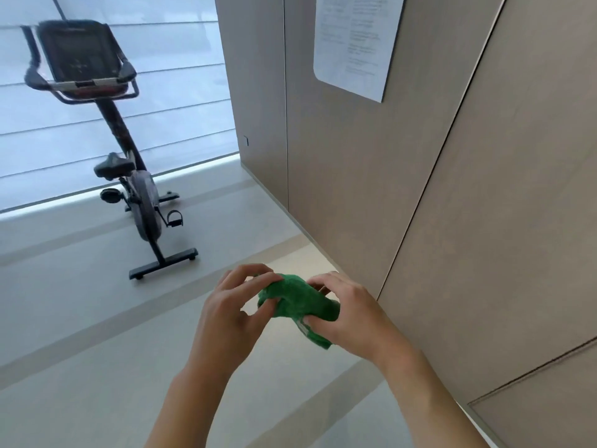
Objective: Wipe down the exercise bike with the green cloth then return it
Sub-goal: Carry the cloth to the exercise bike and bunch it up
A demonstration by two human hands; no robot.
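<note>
Holding the bunched cloth [298, 302] between them, left hand [231, 310] and right hand [350, 313] curl fingers round it, well apart from the bike [129, 176].

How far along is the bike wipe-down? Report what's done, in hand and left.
Done: the green cloth is picked up, bunched between the left hand and right hand. In hand: both hands grip it, away from the exercise bike, which stands apart by the window. Left: walking over, wiping the bike, returning the cloth. Whether any wiping has happened cannot be told.
</note>
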